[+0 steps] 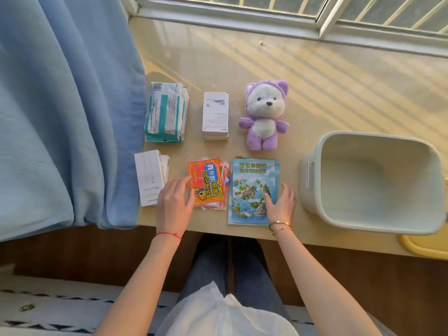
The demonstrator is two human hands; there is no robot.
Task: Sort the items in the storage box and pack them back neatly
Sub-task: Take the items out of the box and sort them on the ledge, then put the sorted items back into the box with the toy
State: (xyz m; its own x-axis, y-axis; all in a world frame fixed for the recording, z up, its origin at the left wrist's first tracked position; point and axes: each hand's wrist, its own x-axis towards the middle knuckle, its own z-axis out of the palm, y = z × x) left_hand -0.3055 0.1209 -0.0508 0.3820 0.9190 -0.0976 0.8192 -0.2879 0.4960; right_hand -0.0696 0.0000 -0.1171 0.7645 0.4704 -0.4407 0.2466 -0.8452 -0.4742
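The pale green storage box [312, 185] stands empty at the right of the sill. Laid out in rows to its left are a teal-and-white soft pack [166, 112], a white carton [215, 115], a purple plush bear [264, 115], a long white box [149, 178], a stack of orange warmer packets [208, 185] and a stack of blue map leaflets [249, 187]. My left hand [175, 202] rests with relaxed fingers on the left edge of the orange packets. My right hand [282, 202] lies flat against the right edge of the leaflets.
A blue curtain [68, 112] hangs over the left end of the sill, touching the long white box. A yellow lid [421, 246] peeks out under the storage box at the front right. The window frame [242, 15] runs along the back.
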